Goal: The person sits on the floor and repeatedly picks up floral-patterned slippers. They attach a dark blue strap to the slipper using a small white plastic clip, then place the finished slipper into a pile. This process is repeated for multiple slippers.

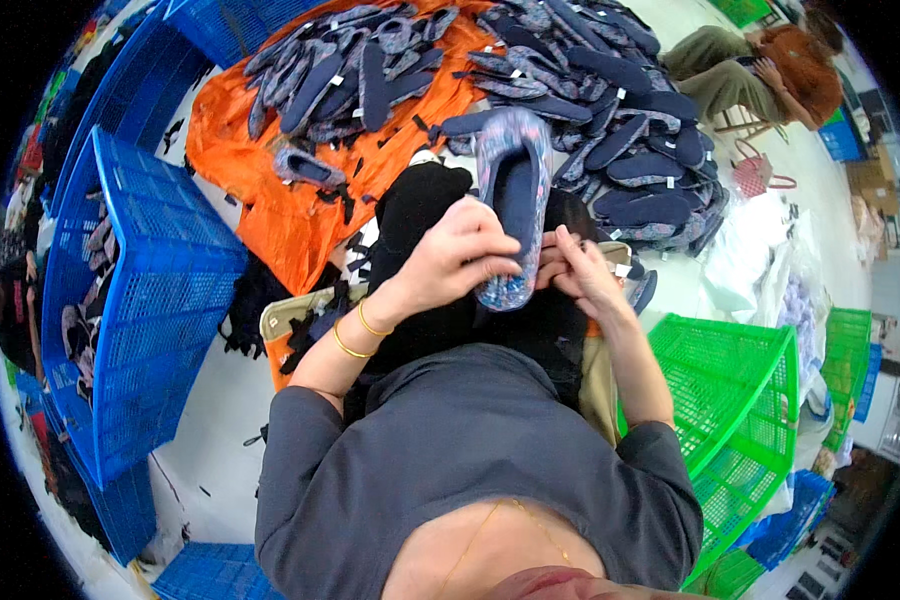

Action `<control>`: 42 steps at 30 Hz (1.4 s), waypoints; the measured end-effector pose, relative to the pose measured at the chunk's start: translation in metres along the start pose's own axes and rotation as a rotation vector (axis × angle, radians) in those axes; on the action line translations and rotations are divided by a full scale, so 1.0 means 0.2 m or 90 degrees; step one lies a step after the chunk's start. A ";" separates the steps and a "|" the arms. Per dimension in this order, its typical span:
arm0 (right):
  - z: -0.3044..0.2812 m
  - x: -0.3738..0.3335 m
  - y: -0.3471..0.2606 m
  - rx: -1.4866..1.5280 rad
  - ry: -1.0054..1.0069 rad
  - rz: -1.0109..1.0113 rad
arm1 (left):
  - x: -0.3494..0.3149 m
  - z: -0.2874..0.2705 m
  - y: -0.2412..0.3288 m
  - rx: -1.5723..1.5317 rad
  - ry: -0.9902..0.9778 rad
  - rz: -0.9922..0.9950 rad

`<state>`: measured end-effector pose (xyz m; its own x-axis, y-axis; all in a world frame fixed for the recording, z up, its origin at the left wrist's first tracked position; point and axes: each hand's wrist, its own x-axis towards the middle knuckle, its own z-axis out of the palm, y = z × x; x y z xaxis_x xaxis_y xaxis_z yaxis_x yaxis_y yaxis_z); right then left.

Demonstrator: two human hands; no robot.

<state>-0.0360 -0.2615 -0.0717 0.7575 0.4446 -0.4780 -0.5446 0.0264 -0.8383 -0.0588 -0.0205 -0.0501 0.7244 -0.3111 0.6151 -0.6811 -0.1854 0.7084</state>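
A slipper (516, 190) with a flecked blue, pink and grey outside and a dark navy lining stands nearly upright above my lap, its opening facing me. My left hand (458, 250) is closed on its left edge near the lower end, the fingers reaching over the rim. On the opposite side, my right hand (588, 280) holds the slipper's lower right edge with its fingertips. The right fingers are partly hidden by the slipper. Gold bangles (355, 335) circle my left wrist.
Ahead, many similar slippers lie in a pile (620, 130), others on an orange sheet (240, 190). Blue crates (170, 310) stand to the left, a green crate (720, 390) to the right. A seated person (760, 75) is at the far right, near white plastic bags (750, 250).
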 end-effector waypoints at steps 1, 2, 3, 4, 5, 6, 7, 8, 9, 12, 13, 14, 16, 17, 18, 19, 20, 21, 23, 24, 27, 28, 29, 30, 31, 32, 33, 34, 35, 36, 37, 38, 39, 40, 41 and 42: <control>0.04 0.01 0.04 0.104 0.036 0.045 | 0.04 0.03 0.03 0.071 0.006 0.082; -0.01 0.05 0.15 0.233 -0.030 0.039 | 0.04 0.05 0.02 0.095 -0.008 0.137; -0.04 0.09 0.25 0.361 -0.099 0.032 | 0.05 0.07 0.02 0.119 -0.021 0.191; 0.04 0.08 0.22 0.404 -0.074 0.007 | 0.06 0.09 0.03 0.168 -0.022 0.228; 0.14 0.06 0.18 0.450 -0.047 -0.019 | 0.05 0.12 0.03 0.203 -0.034 0.258; 0.18 0.08 0.17 0.474 -0.090 -0.098 | 0.06 0.13 0.03 0.219 -0.053 0.279; 0.21 0.09 0.17 0.547 -0.096 -0.113 | 0.05 0.14 0.03 0.234 -0.072 0.297; 0.22 0.10 0.15 0.483 -0.154 -0.178 | 0.04 0.15 0.03 0.257 -0.088 0.311; 0.24 0.10 0.13 0.416 -0.212 -0.240 | 0.03 0.16 0.03 0.271 -0.097 0.307; 0.17 0.16 0.22 0.503 -0.199 -0.210 | -0.01 0.20 0.00 0.261 -0.079 0.299; 0.15 0.16 0.22 0.535 -0.225 -0.201 | -0.02 0.21 0.00 0.254 -0.076 0.295; 0.13 0.17 0.22 0.506 -0.232 -0.205 | -0.03 0.21 -0.01 0.248 -0.072 0.290; 0.11 0.17 0.21 0.448 -0.244 -0.213 | -0.03 0.22 -0.02 0.246 -0.073 0.282; 0.11 0.17 0.21 0.438 -0.170 -0.196 | -0.03 0.22 -0.02 0.244 -0.073 0.278; 0.11 0.16 0.19 0.427 -0.096 -0.178 | -0.02 0.21 -0.02 0.225 -0.081 0.218; 0.12 0.15 0.17 0.416 -0.022 -0.161 | 0.00 0.18 -0.01 0.205 -0.089 0.158; 0.12 0.12 0.14 0.383 0.016 -0.176 | 0.02 0.16 -0.01 0.186 -0.097 0.099; 0.06 0.17 0.18 0.291 0.074 -0.242 | 0.03 0.12 -0.04 0.110 -0.050 0.006; 0.19 0.08 0.01 -0.123 0.192 -0.471 | 0.05 0.10 -0.08 -0.143 0.106 -0.211; 0.17 0.12 0.07 -0.339 0.298 -0.516 | 0.07 0.12 -0.10 -0.311 0.160 -0.275; 0.27 0.01 0.06 -0.581 0.251 -0.520 | 0.12 0.12 -0.19 -0.451 0.269 -0.409; 0.27 0.02 0.06 -0.560 0.230 -0.589 | 0.12 0.10 -0.18 -0.527 0.261 -0.454; 0.25 0.02 0.05 -0.491 0.242 -0.528 | 0.12 0.07 -0.18 -0.603 0.253 -0.498; 0.20 0.02 0.03 -0.422 0.254 -0.467 | 0.10 0.05 -0.17 -0.632 0.238 -0.503; 0.17 0.01 0.01 -0.355 0.263 -0.402 | 0.07 0.04 -0.16 -0.663 0.224 -0.511; 0.17 0.01 -0.04 -0.348 0.309 -0.428 | 0.04 0.04 -0.15 -0.693 0.209 -0.522; 0.16 -0.01 -0.08 -0.342 0.319 -0.418 | 0.01 0.04 -0.15 -0.694 0.221 -0.524; 0.15 0.04 -0.09 -0.362 0.322 -0.500 | -0.02 0.05 -0.14 -0.699 0.228 -0.525; 0.14 0.07 -0.10 -0.382 0.325 -0.582 | -0.04 0.06 -0.13 -0.703 0.235 -0.527; 0.14 0.04 -0.10 -0.367 0.281 -0.515 | -0.07 0.06 -0.13 -0.731 0.231 -0.535; 0.16 0.04 -0.12 -0.381 0.275 -0.541 | -0.10 0.07 -0.14 -0.736 0.235 -0.535; 0.18 0.05 -0.12 -0.361 0.257 -0.565 | -0.12 0.08 -0.14 -0.740 0.238 -0.535; 0.20 0.06 -0.11 -0.341 0.237 -0.588 | -0.14 0.09 -0.14 -0.744 0.242 -0.534; 0.24 0.06 -0.11 -0.317 0.251 -0.586 | -0.14 0.09 -0.13 -0.734 0.238 -0.524; 0.28 0.04 -0.13 -0.272 0.244 -0.561 | -0.15 0.09 -0.12 -0.696 0.245 -0.518; 0.30 0.05 -0.14 -0.286 0.243 -0.569 | -0.16 0.10 -0.12 -0.659 0.252 -0.512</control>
<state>-0.0354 -0.2046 -0.0374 0.9209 0.1151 0.3724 0.3873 -0.1629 -0.9074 -0.0680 -0.0239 -0.0940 0.9795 -0.1323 -0.1520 0.2016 0.6430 0.7389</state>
